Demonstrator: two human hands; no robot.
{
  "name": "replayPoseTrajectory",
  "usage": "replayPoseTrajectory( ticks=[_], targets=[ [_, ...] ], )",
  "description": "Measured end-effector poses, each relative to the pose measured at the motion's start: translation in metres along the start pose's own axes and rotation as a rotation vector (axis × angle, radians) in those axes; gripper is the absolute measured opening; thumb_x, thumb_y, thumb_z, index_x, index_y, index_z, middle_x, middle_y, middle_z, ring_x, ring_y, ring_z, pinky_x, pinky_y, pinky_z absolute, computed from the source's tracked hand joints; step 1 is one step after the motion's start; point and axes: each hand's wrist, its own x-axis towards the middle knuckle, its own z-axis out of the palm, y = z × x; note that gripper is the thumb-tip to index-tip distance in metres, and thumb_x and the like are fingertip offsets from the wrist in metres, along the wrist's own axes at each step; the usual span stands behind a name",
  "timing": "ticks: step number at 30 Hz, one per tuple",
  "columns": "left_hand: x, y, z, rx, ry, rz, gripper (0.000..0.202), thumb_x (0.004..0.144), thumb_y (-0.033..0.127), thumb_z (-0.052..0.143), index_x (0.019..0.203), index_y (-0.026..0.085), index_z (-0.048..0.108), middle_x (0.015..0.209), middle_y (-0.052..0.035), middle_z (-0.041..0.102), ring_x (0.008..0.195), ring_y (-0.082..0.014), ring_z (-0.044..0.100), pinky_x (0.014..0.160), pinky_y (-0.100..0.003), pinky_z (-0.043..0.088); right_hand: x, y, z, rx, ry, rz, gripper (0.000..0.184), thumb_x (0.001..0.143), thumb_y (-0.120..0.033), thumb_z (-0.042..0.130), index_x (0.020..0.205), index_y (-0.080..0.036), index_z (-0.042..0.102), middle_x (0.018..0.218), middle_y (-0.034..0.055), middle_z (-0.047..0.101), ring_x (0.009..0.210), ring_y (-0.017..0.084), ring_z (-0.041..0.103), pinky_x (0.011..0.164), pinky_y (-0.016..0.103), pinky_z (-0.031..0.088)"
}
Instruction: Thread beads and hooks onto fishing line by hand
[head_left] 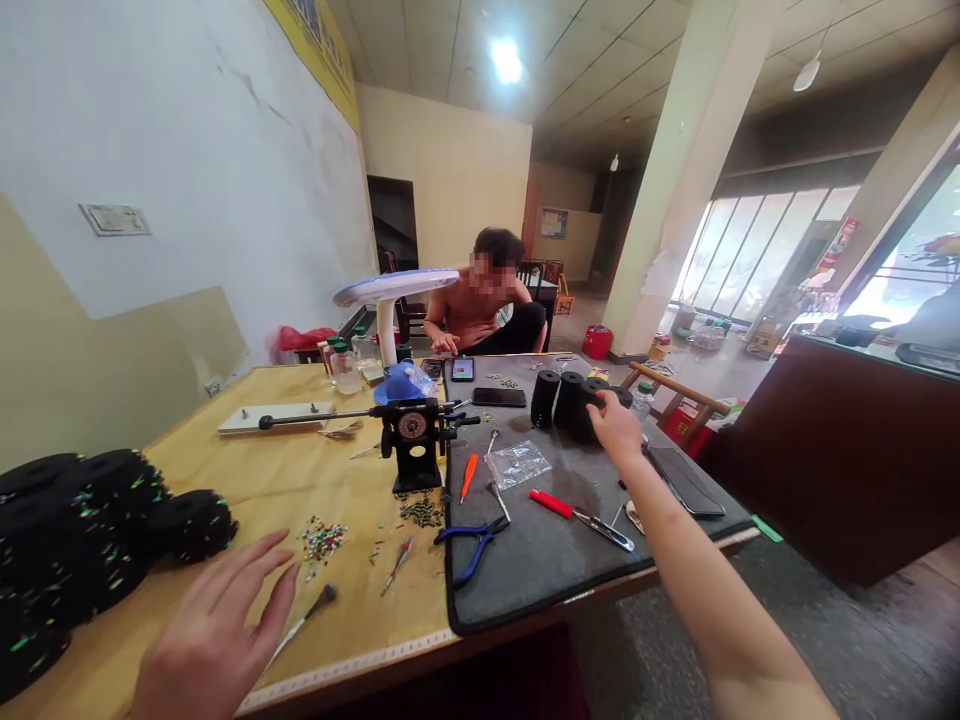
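Note:
My right hand (616, 425) reaches far across the dark mat (540, 560) and closes on one of several black cylinders (564, 400) standing in a row at the mat's far side. My left hand (221, 625) hovers open, fingers spread, over the near part of the wooden table (247, 480). Close to it lie a small brush (311, 612) and a scatter of coloured beads (322, 538). Black fuzzy pieces with coloured flecks (82, 540) lie in a heap at the left.
A black hand-crank winder (412, 445) stands mid-table with a long rod. Blue pliers (472, 545), a red-handled tool (577, 512), an orange tool (468, 475), a plastic bag (519, 463) and phones (498, 397) lie on the mat. A desk lamp (394, 295) stands behind. Another person sits beyond the table.

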Motion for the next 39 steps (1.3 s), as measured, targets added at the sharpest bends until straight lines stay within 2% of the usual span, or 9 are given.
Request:
replayPoseTrajectory(
  ticks=[3,8,21,24,27,30,32,35,39],
  targets=[
    [-0.005,0.013,0.003,0.073,-0.008,0.112,0.016,0.079,0.032,0.054,0.091,0.027,0.062,0.095,-0.0078,0.074,0.086,-0.0289,0.067,0.088,-0.047,0.048,0.022,-0.003,0.000,-0.101,-0.047,-0.006,0.039,0.087,-0.036,0.051,0.121,-0.019,0.053,0.096,0.0145,0.071,0.092,0.030,0.065,0.073,0.035,0.045],
    [-0.008,0.022,0.002,0.085,-0.020,0.137,0.018,0.080,0.031,0.055,0.096,0.028,0.061,0.095,-0.0064,0.074,0.082,-0.0279,0.068,0.085,-0.045,0.050,0.040,-0.006,0.005,-0.199,-0.113,-0.017,0.036,0.086,-0.035,0.052,0.118,-0.019,0.055,0.100,0.0154,0.071,0.095,0.030,0.065,0.074,0.035,0.046],
    [-0.004,0.051,-0.004,-0.014,-0.016,0.043,0.018,0.079,0.035,0.057,0.094,0.027,0.061,0.094,-0.0072,0.073,0.084,-0.0280,0.067,0.087,-0.045,0.049,0.035,-0.007,0.001,-0.139,-0.067,-0.065,0.035,0.090,-0.033,0.046,0.119,-0.015,0.053,0.098,0.0157,0.071,0.094,0.029,0.065,0.076,0.033,0.045],
    [-0.009,0.060,-0.003,-0.086,-0.031,-0.078,0.018,0.078,0.037,0.057,0.092,0.028,0.062,0.097,-0.0065,0.072,0.085,-0.0274,0.067,0.086,-0.042,0.050,0.008,-0.012,-0.003,-0.066,-0.063,-0.152,0.036,0.092,-0.035,0.043,0.122,-0.017,0.050,0.089,0.0091,0.074,0.088,0.024,0.067,0.073,0.028,0.045],
    [-0.015,0.071,0.002,-0.215,-0.134,-0.289,0.022,0.075,0.043,0.061,0.090,0.027,0.065,0.097,-0.0050,0.073,0.078,-0.0252,0.066,0.076,-0.037,0.053,-0.040,-0.017,-0.004,0.022,-0.109,-0.275,0.033,0.091,-0.034,0.046,0.121,-0.022,0.051,0.083,0.0025,0.074,0.078,0.017,0.068,0.068,0.021,0.045],
    [-0.016,0.090,0.013,-0.498,-0.337,-0.532,0.028,0.072,0.046,0.064,0.089,0.024,0.066,0.095,-0.0065,0.072,0.075,-0.0228,0.065,0.065,-0.032,0.054,-0.102,-0.026,-0.003,0.209,-0.193,-0.554,0.030,0.091,-0.031,0.046,0.118,-0.021,0.054,0.087,0.0045,0.073,0.068,0.016,0.067,0.066,0.023,0.047],
    [-0.013,0.107,0.023,-0.755,-0.474,-0.661,0.035,0.071,0.048,0.066,0.093,0.021,0.065,0.092,-0.0082,0.071,0.081,-0.0233,0.065,0.068,-0.031,0.054,-0.144,-0.034,-0.003,0.255,-0.271,-0.825,0.029,0.092,-0.027,0.043,0.118,-0.023,0.055,0.093,0.0057,0.072,0.074,0.016,0.066,0.071,0.024,0.047],
    [-0.011,0.129,0.040,-1.075,-0.611,-0.822,0.040,0.068,0.046,0.072,0.094,0.019,0.063,0.094,-0.0080,0.068,0.083,-0.0207,0.063,0.069,-0.028,0.052,-0.192,-0.047,-0.007,0.193,-0.367,-1.137,0.030,0.092,-0.020,0.044,0.120,-0.020,0.055,0.074,0.0042,0.068,0.063,0.016,0.062,0.059,0.023,0.044],
    [-0.024,0.138,0.052,-1.174,-0.666,-1.004,0.034,0.067,0.045,0.073,0.084,0.018,0.061,0.073,0.0001,0.063,0.068,-0.0142,0.058,0.054,-0.021,0.047,-0.231,-0.053,-0.010,0.190,-0.445,-1.212,0.033,0.091,-0.017,0.045,0.123,-0.021,0.052,0.076,0.0050,0.067,0.062,0.016,0.060,0.057,0.023,0.044]
  ],
)
